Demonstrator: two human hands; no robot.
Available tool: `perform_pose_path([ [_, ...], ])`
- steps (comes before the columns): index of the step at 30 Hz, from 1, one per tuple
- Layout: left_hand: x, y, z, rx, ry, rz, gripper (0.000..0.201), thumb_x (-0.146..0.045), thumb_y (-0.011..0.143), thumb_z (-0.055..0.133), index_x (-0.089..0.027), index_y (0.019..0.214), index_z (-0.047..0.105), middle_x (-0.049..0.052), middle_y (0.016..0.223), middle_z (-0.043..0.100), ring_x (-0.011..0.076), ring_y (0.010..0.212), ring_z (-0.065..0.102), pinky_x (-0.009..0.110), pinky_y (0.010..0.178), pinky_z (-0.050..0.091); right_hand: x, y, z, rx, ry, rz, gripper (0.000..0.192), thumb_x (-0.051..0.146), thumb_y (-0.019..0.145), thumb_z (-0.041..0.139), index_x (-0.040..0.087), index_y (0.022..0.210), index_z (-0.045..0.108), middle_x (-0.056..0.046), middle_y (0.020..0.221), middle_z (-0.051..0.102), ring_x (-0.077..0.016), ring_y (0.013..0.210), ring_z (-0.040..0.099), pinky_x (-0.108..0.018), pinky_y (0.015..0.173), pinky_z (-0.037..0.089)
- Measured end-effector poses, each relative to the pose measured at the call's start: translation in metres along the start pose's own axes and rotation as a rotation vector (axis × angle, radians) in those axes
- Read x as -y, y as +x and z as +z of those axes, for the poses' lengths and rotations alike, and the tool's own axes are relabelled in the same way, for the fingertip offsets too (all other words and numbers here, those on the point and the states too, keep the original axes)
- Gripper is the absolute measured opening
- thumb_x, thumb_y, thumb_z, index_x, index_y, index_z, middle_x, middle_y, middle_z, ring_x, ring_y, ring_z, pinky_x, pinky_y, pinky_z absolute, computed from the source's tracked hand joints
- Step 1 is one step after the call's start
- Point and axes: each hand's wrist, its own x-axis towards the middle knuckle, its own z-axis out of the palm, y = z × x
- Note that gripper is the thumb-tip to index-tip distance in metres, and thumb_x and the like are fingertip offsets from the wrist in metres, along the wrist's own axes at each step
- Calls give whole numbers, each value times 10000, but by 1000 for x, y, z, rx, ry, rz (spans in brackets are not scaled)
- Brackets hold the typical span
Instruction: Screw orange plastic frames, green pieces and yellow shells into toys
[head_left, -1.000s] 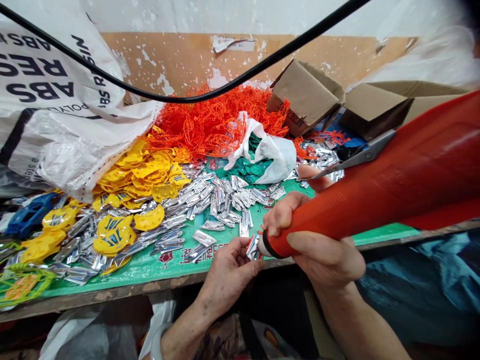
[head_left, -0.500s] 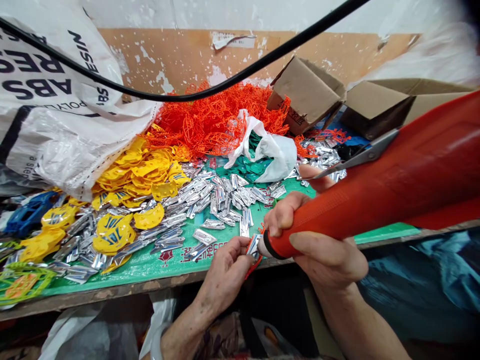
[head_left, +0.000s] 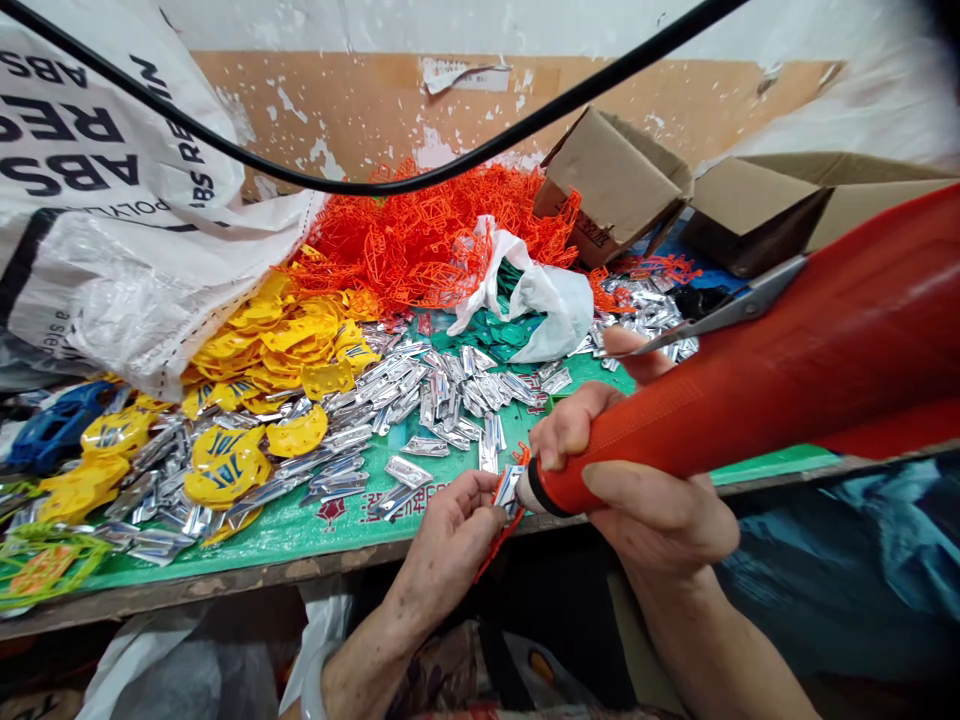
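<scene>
My left hand [head_left: 454,525] pinches a small orange-framed plastic part with a silver, blue-marked face [head_left: 508,487] between thumb and fingers, just beyond the table's front edge. My right hand [head_left: 637,470] wraps around a thick red power screwdriver [head_left: 675,400], which slants down to the left. A long metal lever [head_left: 731,305] runs along the tool's upper side. Its pale nose [head_left: 527,492], behind a black ring, meets the silver face of the part. The tip itself is hidden. Loose silver pieces [head_left: 409,472] lie on the green tabletop close to my left hand.
Yellow plastic pieces [head_left: 296,330] and a heap of orange-red frames [head_left: 405,240] cover the table behind. A white bag [head_left: 559,310] spills green pieces. Cardboard boxes [head_left: 622,185] stand at the back right, a printed sack [head_left: 112,270] at left. A black cable [head_left: 405,185] hangs across.
Both hands stay nearly in place, with the tool's nose still against the part. The orange frame shows a little more below my left fingers. The view has shifted slightly.
</scene>
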Motion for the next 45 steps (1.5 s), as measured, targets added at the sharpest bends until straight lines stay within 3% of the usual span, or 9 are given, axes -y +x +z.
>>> perform_pose_path([
  [10,0,1,-2,-5,-5,6,209,-196,718,514,-161,911,587,-10,712,602,100,593,450,214,530,305,0,0,2,-19,10,-14,580,190,687,748,349,1189,505,43,728,579,-147,615,563,-308,589,483],
  [16,1,0,-2,-19,11,18,173,-183,716,510,-171,878,569,-44,652,521,79,537,368,203,491,268,0,0,3,-5,-13,15,564,147,670,710,312,1176,525,42,725,584,-142,607,577,-310,604,499],
  [31,0,0,0,-19,5,29,180,-231,728,546,-168,893,582,-13,698,550,132,651,484,225,563,352,0,-1,1,-6,-30,24,582,213,681,744,321,1200,503,35,731,581,-148,606,576,-307,574,490],
  [40,1,-4,8,-5,-25,113,404,-149,638,619,-172,1042,628,1,837,611,147,737,516,251,671,403,2,1,0,-39,-45,28,538,178,641,738,294,1137,565,39,692,577,-151,592,564,-328,593,500],
  [45,7,-8,10,-109,124,137,204,-220,729,625,-156,917,673,-17,692,532,129,630,446,242,586,368,0,1,1,-47,-66,17,483,186,634,738,299,1080,591,47,689,585,-149,602,564,-328,608,497],
])
